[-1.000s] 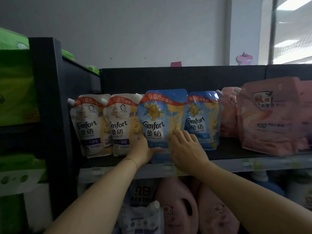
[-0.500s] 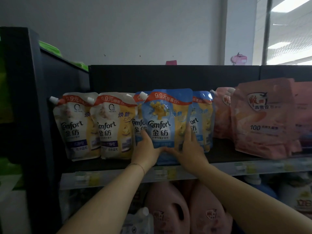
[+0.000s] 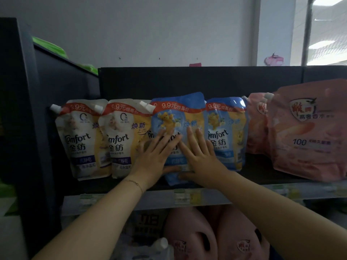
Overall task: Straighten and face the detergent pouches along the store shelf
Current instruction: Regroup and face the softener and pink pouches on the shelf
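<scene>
A dark store shelf [image 3: 262, 173] stood against a pale wall, dimly lit, with price tags along its front edge. On it, near the middle of the row, was the front blue pouch [image 3: 178, 117], leaning a little and set slightly forward of its neighbours, with its lower edge close to the shelf lip. The left hand [image 3: 155, 156] and the right hand [image 3: 201, 156] lay flat on its face, side by side, fingers spread and extended, both thumbs under its bottom part; nothing was pinched. To do this step well, I think the palms should push evenly and low, so the soft pouch slides back upright and does not fold, until its face is level with the second blue pouch [image 3: 227, 132] just on the right and the two white pouches [image 3: 105, 136] on the left. An uneven push could turn the label away or knock the neighbours. Two pink pouches [image 3: 308, 132] stood farther right, the large one cut off by the frame edge. The hands covered most of the brand name. Whether another pouch stood behind the front one could not be told, and the lower shelf was too dark to read.
</scene>
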Available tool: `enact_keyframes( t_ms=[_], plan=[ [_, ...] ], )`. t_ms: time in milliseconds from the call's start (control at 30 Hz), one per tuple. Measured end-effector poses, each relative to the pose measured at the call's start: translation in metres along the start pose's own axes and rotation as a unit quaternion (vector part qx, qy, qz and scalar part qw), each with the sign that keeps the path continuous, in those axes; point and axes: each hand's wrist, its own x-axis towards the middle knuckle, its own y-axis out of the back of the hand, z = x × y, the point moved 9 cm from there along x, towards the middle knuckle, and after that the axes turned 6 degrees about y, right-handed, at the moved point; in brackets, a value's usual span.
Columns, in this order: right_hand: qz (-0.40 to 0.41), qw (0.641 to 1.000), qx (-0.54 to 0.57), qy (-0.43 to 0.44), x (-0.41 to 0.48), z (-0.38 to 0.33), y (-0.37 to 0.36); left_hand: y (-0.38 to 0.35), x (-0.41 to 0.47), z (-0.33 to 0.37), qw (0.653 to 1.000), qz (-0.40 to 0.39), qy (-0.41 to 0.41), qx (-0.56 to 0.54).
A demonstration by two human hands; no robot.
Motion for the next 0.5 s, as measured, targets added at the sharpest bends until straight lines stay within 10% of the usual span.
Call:
enact_keyframes(
  t_ms=[267,500],
  plan=[
    [0.010,0.998,0.060,0.000,0.006,0.005,-0.001,-0.009,-0.010,-0.028,0.928,-0.026,0.213,-0.305],
    [0.086,0.981,0.176,0.013,-0.023,0.023,0.017,-0.012,0.002,0.013,0.885,-0.101,0.187,-0.415]
  ],
)
